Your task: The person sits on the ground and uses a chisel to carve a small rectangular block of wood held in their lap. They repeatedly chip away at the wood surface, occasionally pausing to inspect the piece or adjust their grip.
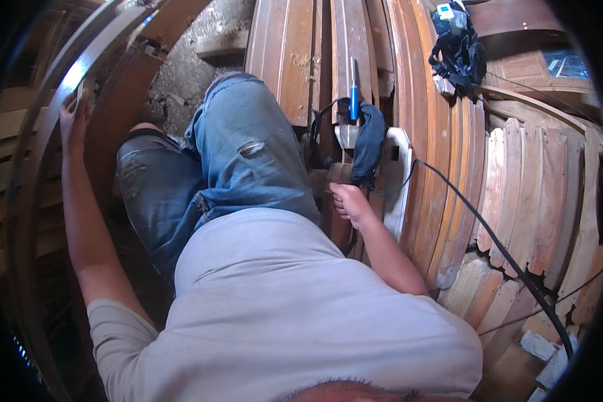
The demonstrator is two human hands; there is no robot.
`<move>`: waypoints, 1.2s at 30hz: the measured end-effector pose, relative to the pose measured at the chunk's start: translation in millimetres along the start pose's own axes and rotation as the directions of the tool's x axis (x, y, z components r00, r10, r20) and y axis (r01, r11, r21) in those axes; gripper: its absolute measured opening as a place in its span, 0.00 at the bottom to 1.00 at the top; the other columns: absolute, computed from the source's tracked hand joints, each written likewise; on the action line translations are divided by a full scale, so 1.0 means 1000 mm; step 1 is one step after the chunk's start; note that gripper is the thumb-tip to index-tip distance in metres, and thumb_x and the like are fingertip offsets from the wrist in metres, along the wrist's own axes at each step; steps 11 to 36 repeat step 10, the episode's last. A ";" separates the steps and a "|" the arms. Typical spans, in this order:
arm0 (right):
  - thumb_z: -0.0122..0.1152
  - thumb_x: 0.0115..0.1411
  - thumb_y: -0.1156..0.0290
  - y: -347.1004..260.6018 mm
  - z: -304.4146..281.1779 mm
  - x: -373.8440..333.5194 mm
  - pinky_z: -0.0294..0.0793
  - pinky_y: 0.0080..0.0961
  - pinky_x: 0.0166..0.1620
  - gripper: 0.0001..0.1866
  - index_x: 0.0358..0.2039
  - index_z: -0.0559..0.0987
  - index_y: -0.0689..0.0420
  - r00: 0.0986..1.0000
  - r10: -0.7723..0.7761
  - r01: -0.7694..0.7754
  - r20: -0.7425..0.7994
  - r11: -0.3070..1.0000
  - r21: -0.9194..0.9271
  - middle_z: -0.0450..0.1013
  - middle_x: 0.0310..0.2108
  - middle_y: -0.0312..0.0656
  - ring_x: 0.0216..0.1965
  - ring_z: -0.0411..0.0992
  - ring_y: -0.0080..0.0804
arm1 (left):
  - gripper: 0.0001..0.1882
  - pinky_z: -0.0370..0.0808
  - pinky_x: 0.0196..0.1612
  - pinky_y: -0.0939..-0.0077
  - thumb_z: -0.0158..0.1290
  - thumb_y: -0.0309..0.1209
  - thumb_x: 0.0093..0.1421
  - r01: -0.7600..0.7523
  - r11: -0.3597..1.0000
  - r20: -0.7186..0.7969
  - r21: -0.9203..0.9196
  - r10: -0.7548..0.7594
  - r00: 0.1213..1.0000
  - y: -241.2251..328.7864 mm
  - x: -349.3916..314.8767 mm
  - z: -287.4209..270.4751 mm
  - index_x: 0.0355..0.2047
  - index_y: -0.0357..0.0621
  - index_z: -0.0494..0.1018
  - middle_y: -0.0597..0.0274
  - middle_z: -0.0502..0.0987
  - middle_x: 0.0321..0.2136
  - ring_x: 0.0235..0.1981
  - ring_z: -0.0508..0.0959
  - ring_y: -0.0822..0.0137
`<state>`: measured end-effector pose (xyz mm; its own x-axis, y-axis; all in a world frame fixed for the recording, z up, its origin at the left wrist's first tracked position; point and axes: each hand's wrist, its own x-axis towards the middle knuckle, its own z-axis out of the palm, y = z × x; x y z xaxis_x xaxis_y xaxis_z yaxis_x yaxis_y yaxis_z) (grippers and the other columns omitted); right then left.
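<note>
Out at the left, my left hand (74, 122) is closed at the face of a long curved-looking wooden board (45, 137). A small pale piece (82, 92) shows at its fingertips, too small to name. My right hand (350, 205) is curled closed beside my hip, close to a short wooden block (340, 173); whatever its fingers hold, if anything, is hidden. Just beyond it lies a bunched dark cloth (369, 144) with a black strap. A blue-handled tool (354, 102) with a thin metal shaft rests by the cloth, touched by neither hand.
Long brown boards (419, 134) run along my right side. A black bag (457, 57) sits on them at the far right. A black cable (489, 224) crosses toward the lower right, over stacked short planks (526, 194). A wood offcut (221, 45) lies on the grey floor (187, 67).
</note>
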<state>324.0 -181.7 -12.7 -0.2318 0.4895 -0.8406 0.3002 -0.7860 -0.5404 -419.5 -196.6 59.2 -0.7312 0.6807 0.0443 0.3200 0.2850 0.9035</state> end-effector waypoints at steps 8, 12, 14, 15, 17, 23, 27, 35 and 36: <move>0.66 0.74 0.59 -0.031 0.008 -0.004 0.63 0.24 0.29 0.15 0.29 0.79 0.49 0.985 -0.137 0.123 -0.110 0.985 -0.119 0.71 0.25 0.28 0.25 0.66 0.17 | 0.50 0.79 0.55 0.72 0.73 0.52 0.63 -0.184 0.958 0.215 0.220 0.136 0.967 -0.003 0.080 0.086 0.73 0.35 0.62 0.48 0.79 0.60 0.51 0.82 0.66; 0.69 0.73 0.65 -0.055 0.038 -0.015 0.69 0.24 0.32 0.12 0.32 0.81 0.54 0.826 -0.510 0.426 -0.240 0.844 -0.327 0.75 0.29 0.29 0.29 0.69 0.17 | 0.51 0.78 0.56 0.71 0.74 0.53 0.62 -0.258 0.933 0.264 0.251 0.190 0.946 0.000 0.097 0.108 0.72 0.35 0.62 0.49 0.79 0.60 0.51 0.82 0.66; 0.69 0.73 0.65 -0.055 0.038 -0.015 0.69 0.24 0.32 0.12 0.32 0.81 0.54 0.826 -0.510 0.426 -0.240 0.844 -0.327 0.75 0.29 0.29 0.29 0.69 0.17 | 0.51 0.78 0.56 0.71 0.74 0.53 0.62 -0.258 0.933 0.264 0.251 0.190 0.946 0.000 0.097 0.108 0.72 0.35 0.62 0.49 0.79 0.60 0.51 0.82 0.66; 0.69 0.73 0.65 -0.055 0.038 -0.015 0.69 0.24 0.32 0.12 0.32 0.81 0.54 0.826 -0.510 0.426 -0.240 0.844 -0.327 0.75 0.29 0.29 0.29 0.69 0.17 | 0.51 0.78 0.56 0.71 0.74 0.53 0.62 -0.258 0.933 0.264 0.251 0.190 0.946 0.000 0.097 0.108 0.72 0.35 0.62 0.49 0.79 0.60 0.51 0.82 0.66; 0.69 0.73 0.65 -0.055 0.038 -0.015 0.69 0.24 0.32 0.12 0.32 0.81 0.54 0.826 -0.510 0.426 -0.240 0.844 -0.327 0.75 0.29 0.29 0.29 0.69 0.17 | 0.51 0.78 0.56 0.71 0.74 0.53 0.62 -0.258 0.933 0.264 0.251 0.190 0.946 0.000 0.097 0.108 0.72 0.35 0.62 0.49 0.79 0.60 0.51 0.82 0.66; 0.69 0.73 0.65 -0.055 0.038 -0.015 0.69 0.24 0.32 0.12 0.32 0.81 0.54 0.826 -0.510 0.426 -0.240 0.844 -0.327 0.75 0.29 0.29 0.29 0.69 0.17 | 0.51 0.78 0.56 0.71 0.74 0.53 0.62 -0.258 0.933 0.264 0.251 0.190 0.946 0.000 0.097 0.108 0.72 0.35 0.62 0.49 0.79 0.60 0.51 0.82 0.66; 0.69 0.73 0.65 -0.055 0.038 -0.015 0.69 0.24 0.32 0.12 0.32 0.81 0.54 0.826 -0.510 0.426 -0.240 0.844 -0.327 0.75 0.29 0.29 0.29 0.69 0.17 | 0.51 0.78 0.56 0.71 0.74 0.53 0.62 -0.258 0.933 0.264 0.251 0.190 0.946 0.000 0.097 0.108 0.72 0.35 0.62 0.49 0.79 0.60 0.51 0.82 0.66; 0.69 0.73 0.65 -0.055 0.038 -0.015 0.69 0.24 0.32 0.12 0.32 0.81 0.54 0.826 -0.510 0.426 -0.240 0.844 -0.327 0.75 0.29 0.29 0.29 0.69 0.17 | 0.51 0.78 0.56 0.71 0.74 0.53 0.62 -0.258 0.933 0.264 0.251 0.190 0.946 0.000 0.097 0.108 0.72 0.35 0.62 0.49 0.79 0.60 0.51 0.82 0.66; 0.69 0.73 0.65 -0.055 0.038 -0.015 0.69 0.24 0.32 0.12 0.32 0.81 0.54 0.826 -0.510 0.426 -0.240 0.844 -0.327 0.75 0.29 0.29 0.29 0.69 0.17 | 0.51 0.78 0.56 0.71 0.74 0.53 0.62 -0.258 0.933 0.264 0.251 0.190 0.946 0.000 0.097 0.108 0.72 0.35 0.62 0.49 0.79 0.60 0.51 0.82 0.66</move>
